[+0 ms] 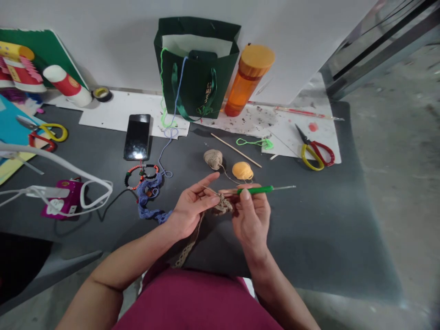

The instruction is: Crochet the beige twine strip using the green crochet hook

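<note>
Dark table (326,220), hook (256,189) tip hidden in lacework (224,206)

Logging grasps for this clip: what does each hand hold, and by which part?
Right hand holds the crochet hook by its green handle; left hand pinches the beige crochet strip at its top end.

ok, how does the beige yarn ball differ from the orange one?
Colour: the beige yarn ball is dull tan, the orange yarn ball bright. Place: the beige one lies further back and left; the orange one sits just behind the crochet hook in the right hand. Both are small, roundish, and rest on the dark table.
</note>
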The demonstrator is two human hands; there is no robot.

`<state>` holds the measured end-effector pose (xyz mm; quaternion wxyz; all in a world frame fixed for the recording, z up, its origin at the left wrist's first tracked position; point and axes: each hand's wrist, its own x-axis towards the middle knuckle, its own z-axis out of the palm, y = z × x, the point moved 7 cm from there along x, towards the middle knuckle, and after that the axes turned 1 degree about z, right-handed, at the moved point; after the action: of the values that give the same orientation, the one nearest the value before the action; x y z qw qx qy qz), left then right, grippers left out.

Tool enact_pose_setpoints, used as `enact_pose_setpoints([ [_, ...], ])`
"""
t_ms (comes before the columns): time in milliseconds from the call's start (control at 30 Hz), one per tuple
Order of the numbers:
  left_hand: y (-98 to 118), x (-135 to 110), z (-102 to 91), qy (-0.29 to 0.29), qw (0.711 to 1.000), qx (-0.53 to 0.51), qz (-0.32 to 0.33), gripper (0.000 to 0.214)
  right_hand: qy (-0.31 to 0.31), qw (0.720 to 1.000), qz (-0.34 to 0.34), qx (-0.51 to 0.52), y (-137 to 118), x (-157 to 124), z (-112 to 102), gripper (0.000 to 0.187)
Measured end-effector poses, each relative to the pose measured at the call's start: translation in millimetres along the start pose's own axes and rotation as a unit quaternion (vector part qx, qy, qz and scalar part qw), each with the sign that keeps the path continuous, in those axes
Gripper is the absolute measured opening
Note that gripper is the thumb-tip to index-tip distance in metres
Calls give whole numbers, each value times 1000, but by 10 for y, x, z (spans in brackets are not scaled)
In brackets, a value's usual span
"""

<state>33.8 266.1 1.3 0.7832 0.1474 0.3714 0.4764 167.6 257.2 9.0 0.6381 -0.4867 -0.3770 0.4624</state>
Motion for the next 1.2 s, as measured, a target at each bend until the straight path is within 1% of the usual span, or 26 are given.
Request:
enact_pose_setpoints([
  [100, -5, -24, 3, 3, 1000, 20, 9, 59, -20, 998, -29, -55, -52, -36, 12, 8],
  [167, 9, -31, -1, 5, 999, 21, 26, 60, -31, 991, -68, -108, -131, -53, 29, 7],
  [233, 16, -28, -9, 7, 999, 17, 37, 60, -52, 975, -140, -166, -256, -71, 87, 13],
  [267, 11, -23, -14, 8, 999, 13, 35, 61, -63, 962, -185, -193, -325, -88, 127, 17],
  [333, -13, -12, -23, 12, 1000, 0, 18, 63, -70, 934, -264, -230, -435, -131, 184, 26],
  [367, -22, -7, -27, 13, 1000, -8, 9, 64, -66, 927, -284, -235, -462, -144, 192, 28],
  [400, -28, -3, -27, 13, 1000, -15, 2, 64, -59, 928, -285, -231, -467, -147, 184, 27],
  [433, -32, 0, -25, 11, 1000, -20, -4, 64, -50, 936, -270, -222, -450, -140, 165, 25],
  [533, -39, 5, -14, 2, 999, -24, -21, 66, -15, 965, -179, -191, -340, -105, 76, 12],
  [600, -42, 7, -14, 1, 999, -27, -27, 66, 16, 974, -138, -179, -296, -98, 22, 7],
  [700, -39, 11, -27, 4, 999, -33, -24, 62, 45, 978, -123, -164, -297, -87, -18, 10],
  [800, -54, 16, -39, -2, 999, -25, -29, 58, 50, 984, -103, -134, -260, -52, -42, 13],
  [967, -102, 24, -16, -33, 998, -23, -56, 55, 5, 998, -29, -50, -71, 5, -43, 11],
  [1067, -103, 18, 3, -39, 997, -24, -65, 54, -1, 999, -22, -38, -40, -2, -52, 12],
  [1200, -26, 8, -6, -19, 999, -6, -27, 56, 13, 993, -65, -96, -126, -52, -78, 7],
])
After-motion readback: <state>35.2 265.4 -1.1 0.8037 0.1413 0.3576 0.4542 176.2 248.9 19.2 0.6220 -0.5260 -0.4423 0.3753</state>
